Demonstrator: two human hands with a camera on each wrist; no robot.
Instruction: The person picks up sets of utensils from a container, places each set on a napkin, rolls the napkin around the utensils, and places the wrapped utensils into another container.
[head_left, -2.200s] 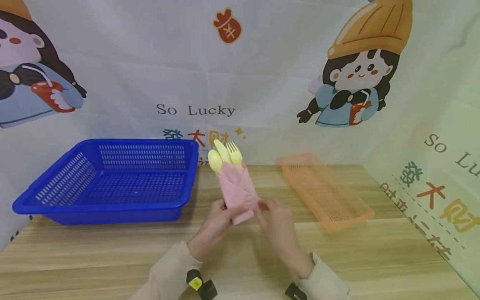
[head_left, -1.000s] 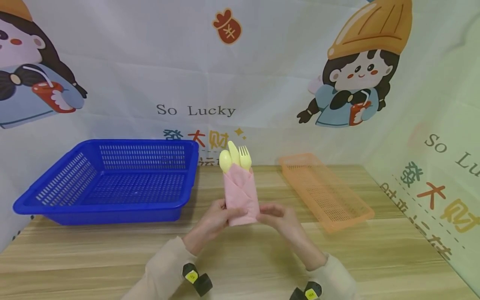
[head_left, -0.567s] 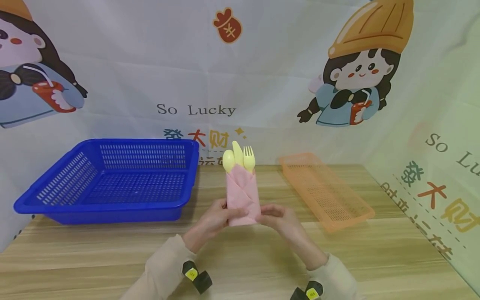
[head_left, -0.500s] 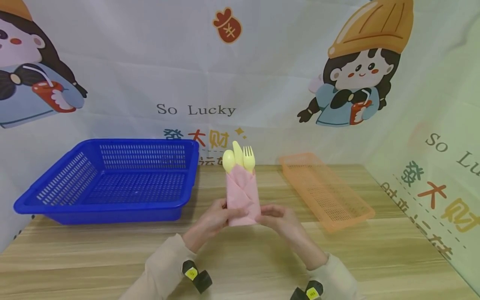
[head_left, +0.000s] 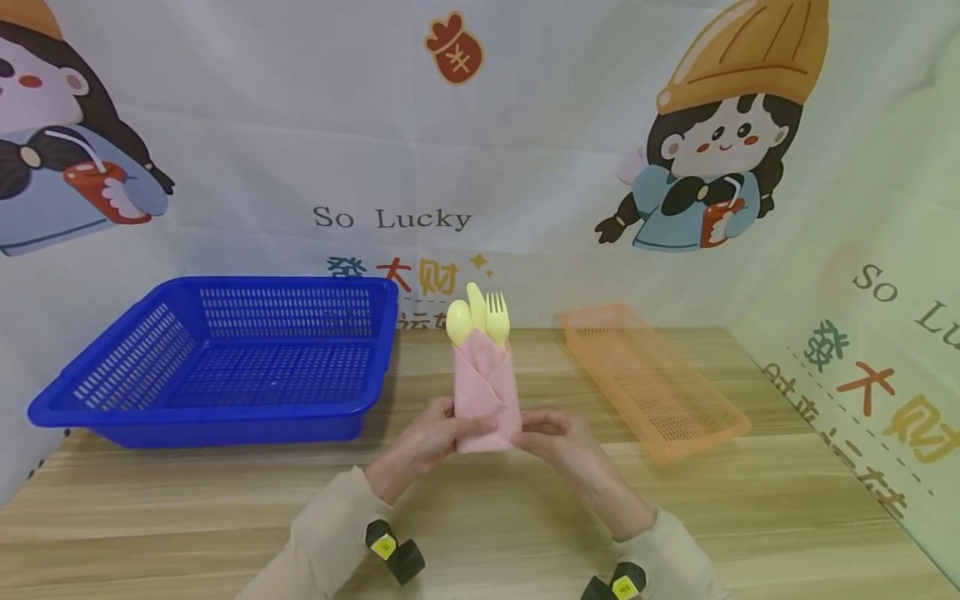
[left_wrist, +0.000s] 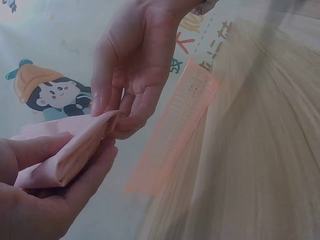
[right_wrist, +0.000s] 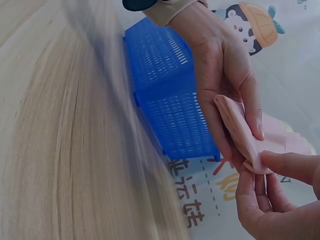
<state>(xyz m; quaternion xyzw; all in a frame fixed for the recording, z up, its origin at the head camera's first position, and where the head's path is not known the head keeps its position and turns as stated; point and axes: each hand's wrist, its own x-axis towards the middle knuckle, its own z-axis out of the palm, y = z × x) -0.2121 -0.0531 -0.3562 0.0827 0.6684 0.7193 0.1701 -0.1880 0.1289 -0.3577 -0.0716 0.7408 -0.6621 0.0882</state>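
A pink napkin (head_left: pixel 480 392), folded into a pocket, stands upright between the two hands in the head view. From its top stick out a pale yellow spoon (head_left: pixel 459 322), a knife (head_left: pixel 476 305) and a fork (head_left: pixel 497 318). My left hand (head_left: pixel 429 435) grips the napkin's lower left, thumb in front and fingers behind. With thumb and fingers my right hand (head_left: pixel 558 437) pinches its lower right edge. In the left wrist view the layered bottom of the napkin (left_wrist: pixel 75 150) shows; the cutlery handles are hidden inside.
A blue perforated basket (head_left: pixel 225 417) stands on the wooden table (head_left: pixel 495 533) at the left. An orange shallow basket (head_left: pixel 652 383) lies at the right. Behind hangs a printed white cloth (head_left: pixel 525 125).
The napkin with its cutlery has turned from leaning left to upright and shifted slightly right. My right hand has moved a little outward along its lower edge. Over the last half second almost nothing moved.
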